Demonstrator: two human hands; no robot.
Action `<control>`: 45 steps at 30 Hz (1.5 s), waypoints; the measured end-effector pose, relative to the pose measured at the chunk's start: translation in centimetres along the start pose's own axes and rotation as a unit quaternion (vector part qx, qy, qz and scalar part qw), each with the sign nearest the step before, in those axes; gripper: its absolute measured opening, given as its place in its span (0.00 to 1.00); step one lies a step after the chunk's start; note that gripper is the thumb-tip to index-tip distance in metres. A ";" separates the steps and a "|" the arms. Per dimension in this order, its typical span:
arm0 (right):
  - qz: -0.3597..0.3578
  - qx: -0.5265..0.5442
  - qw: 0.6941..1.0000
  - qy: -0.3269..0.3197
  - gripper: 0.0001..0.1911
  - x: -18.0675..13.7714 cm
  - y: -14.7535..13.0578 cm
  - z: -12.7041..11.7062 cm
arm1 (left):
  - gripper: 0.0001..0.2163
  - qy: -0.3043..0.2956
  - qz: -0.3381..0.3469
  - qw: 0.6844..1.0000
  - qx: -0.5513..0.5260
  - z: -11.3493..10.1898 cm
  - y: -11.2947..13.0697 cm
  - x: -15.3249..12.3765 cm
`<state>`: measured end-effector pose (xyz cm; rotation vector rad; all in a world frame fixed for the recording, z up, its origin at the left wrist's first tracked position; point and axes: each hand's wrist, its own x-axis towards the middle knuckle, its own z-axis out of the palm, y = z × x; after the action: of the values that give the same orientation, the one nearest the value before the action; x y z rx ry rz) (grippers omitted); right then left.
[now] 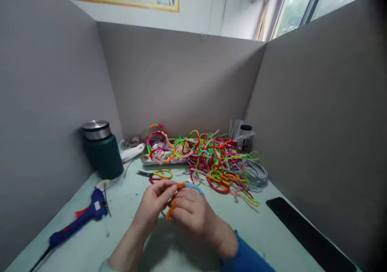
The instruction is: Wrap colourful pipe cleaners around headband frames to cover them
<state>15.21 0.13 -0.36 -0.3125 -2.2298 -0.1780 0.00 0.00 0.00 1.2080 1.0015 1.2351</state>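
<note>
Close together near the table's front, both my hands work on one orange and light blue fuzzy pipe cleaner. My left hand pinches its orange stretch between thumb and fingertips. Curled around the same piece, my right hand covers much of it, and an orange end sticks out below the fingers. How the piece runs inside my hands is hidden. Just beyond them lie scissors with yellow and red handles. Farther back spreads a tangled heap of colourful pipe cleaners.
A blue glue gun lies at the left, below a dark green flask. At the back, a metal tray holds fuzzy rings and scraps. A wire coil and a long black strip are on the right. Grey panels enclose three sides.
</note>
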 end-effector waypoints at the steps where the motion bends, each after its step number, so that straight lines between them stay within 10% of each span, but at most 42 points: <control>1: -0.001 -0.003 1.000 0.000 0.09 0.0 0.0 0.0 | 0.11 -0.001 -0.001 1.000 0.002 0.1 0.0 0.1; 9: 0.049 -0.045 0.997 0.045 0.11 -1.0 -0.6 -0.2 | 0.11 0.044 0.073 0.991 0.100 0.0 0.3 0.4; 16: 0.240 -0.040 0.962 0.121 0.16 -1.5 0.4 -0.6 | 0.12 0.047 0.093 0.981 0.164 -0.4 0.0 0.4; 45: 0.358 0.116 0.917 0.130 0.05 -1.5 0.2 0.1 | 0.23 0.039 0.022 0.999 -0.004 0.2 0.1 0.3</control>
<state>16.10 0.12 -1.64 -0.8892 -1.7224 0.4153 0.21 0.27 0.13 1.1884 1.0303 1.3284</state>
